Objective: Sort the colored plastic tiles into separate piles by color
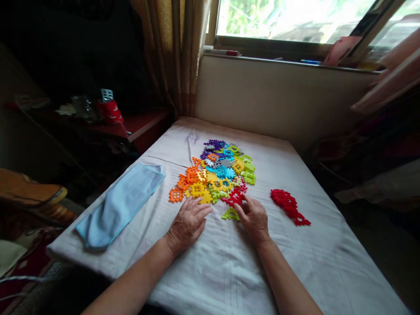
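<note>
A pile of colourful plastic interlocking building pieces lies in the middle of the white cloth, with purple, blue, green, yellow, orange, grey and red ones overlapping. My left hand rests palm down at the pile's near edge, fingers stretched out, close to the yellow pieces. At the near right side, my right hand has its thumb and index finger on a red interlocking piece; its other fingers are partly hidden. Beneath that piece a lime green piece lies near the thumb. Apart from the pile, several red pieces overlap in a row to the right.
The white cloth covers the table. On its left lies a folded light blue cloth. A dark red side table with a red cup stands beyond at left. Behind are a wall, curtain and window.
</note>
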### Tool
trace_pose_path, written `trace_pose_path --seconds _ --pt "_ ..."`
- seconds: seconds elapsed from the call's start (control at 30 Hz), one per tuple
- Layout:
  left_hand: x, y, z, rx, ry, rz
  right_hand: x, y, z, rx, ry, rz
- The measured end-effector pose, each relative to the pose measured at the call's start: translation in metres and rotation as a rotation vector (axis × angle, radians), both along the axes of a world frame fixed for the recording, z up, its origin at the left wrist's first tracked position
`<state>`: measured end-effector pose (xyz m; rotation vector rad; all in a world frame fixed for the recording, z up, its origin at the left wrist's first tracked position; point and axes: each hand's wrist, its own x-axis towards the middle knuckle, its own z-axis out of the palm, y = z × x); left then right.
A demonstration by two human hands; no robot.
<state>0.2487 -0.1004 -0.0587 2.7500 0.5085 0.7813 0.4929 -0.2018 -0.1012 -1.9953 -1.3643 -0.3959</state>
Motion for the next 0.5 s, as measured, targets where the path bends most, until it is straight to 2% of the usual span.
trace_pose_path --seconds 0.13,0.23,0.37,0.5 --pt "-0.013 -0.025 0.014 -0.056 -0.134 0.159 0.004 -0.002 -0.004 -0.024 0.014 0.004" --pt "-0.035 -0.046 0.020 -0.107 -0.192 0.246 0.006 -0.004 -0.004 -0.052 0.039 0.011" --pt "-0.080 -0.072 0.019 -0.167 -0.220 0.353 0.007 -0.007 0.000 -0.080 0.066 0.052" --pt "-0.131 -0.108 0.014 -0.290 -0.170 0.656 0.005 -0.010 0.008 -0.136 0.123 0.050"
